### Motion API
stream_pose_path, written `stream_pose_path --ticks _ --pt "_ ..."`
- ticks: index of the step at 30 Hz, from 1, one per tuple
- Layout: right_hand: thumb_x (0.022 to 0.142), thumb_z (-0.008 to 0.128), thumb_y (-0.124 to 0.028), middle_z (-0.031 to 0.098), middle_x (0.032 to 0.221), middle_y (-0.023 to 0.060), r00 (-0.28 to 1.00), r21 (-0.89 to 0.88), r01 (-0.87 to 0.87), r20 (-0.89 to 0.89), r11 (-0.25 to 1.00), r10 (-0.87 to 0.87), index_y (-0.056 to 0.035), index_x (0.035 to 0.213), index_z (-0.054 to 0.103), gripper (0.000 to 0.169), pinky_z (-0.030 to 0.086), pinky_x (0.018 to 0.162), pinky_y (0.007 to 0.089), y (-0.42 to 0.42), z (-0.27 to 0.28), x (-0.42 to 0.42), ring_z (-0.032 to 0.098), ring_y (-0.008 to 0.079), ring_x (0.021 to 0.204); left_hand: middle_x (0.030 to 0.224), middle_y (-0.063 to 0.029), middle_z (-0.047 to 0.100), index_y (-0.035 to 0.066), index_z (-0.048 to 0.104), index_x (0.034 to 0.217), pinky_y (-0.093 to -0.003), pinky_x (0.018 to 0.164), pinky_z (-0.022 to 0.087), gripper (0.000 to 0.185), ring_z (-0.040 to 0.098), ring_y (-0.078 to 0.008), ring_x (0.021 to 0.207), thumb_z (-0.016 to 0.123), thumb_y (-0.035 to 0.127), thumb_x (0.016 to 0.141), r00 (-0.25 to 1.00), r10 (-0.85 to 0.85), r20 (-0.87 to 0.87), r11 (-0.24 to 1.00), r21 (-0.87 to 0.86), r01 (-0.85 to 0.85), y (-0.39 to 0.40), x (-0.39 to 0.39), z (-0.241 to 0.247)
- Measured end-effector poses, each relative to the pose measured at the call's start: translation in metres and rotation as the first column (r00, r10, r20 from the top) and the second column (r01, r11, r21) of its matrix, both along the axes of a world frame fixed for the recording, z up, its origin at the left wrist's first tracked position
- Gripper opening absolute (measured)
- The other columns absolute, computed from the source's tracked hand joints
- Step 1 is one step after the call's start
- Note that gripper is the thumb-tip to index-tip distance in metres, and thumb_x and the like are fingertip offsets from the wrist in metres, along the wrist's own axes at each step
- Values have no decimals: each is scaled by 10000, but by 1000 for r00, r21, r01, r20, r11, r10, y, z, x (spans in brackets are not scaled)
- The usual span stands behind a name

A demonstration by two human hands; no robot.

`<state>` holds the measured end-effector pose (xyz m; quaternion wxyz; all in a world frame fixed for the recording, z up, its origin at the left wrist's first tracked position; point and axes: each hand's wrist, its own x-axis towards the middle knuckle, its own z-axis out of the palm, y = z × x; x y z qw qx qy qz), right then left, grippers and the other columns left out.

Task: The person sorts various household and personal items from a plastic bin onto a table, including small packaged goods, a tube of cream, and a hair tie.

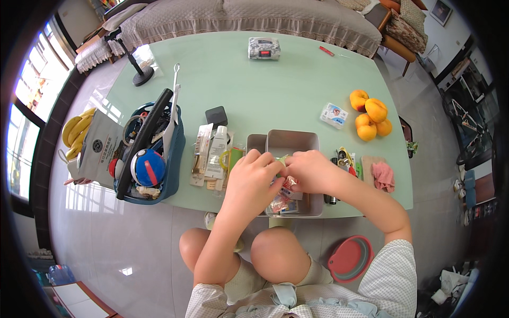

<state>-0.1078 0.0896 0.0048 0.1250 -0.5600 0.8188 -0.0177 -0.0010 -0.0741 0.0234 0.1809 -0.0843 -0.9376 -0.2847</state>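
My left hand (254,179) and my right hand (314,171) meet over a light-grey plastic storage box (314,139) near the table's front edge. Between them is a crinkled clear plastic packet with red print (281,200), pinched by the fingers of both hands. A pale green bit (283,159) shows between the fingertips; its kind is hard to tell. Behind the hands, the inner wall of the box's back compartment is visible. Small items lie under the packet in the front part, mostly hidden by it and by my hands.
Left are a blue basket (175,159) of toys, boxed tubes (216,153), a paper bag (99,147) and bananas (77,129). Right are peaches (375,109), a small white pack (334,115) and a pink cloth (383,177). A phone stand (142,75) stands far left.
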Motion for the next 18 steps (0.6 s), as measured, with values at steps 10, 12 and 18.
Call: stream_pose_path --ticks 10,12,18 --pt "670 742 -162 651 900 57 999 73 -35 17 997 34 -146 897 682 235 536 735 374 -5 -26 1 646 249 903 866 -27 577 75 621 738 -367 845 446 195 512 -243 932 737 26 588 999 -27 36 992 -125 32 11 -9 -7" --pt "661 744 -161 657 877 64 999 -8 -43 22 999 43 -132 874 670 228 535 729 381 -4 -38 1 656 253 874 868 -29 572 76 605 723 -375 844 440 207 508 -250 943 735 18 572 999 -21 27 991 -134 25 11 -10 -9" --pt "627 743 -135 651 771 88 992 -102 -124 2 987 125 -60 829 598 260 531 652 388 -4 -56 2 668 278 753 874 -32 566 83 599 719 -384 833 427 214 506 -252 955 730 12 567 1000 -13 17 992 -129 15 11 -12 -11"
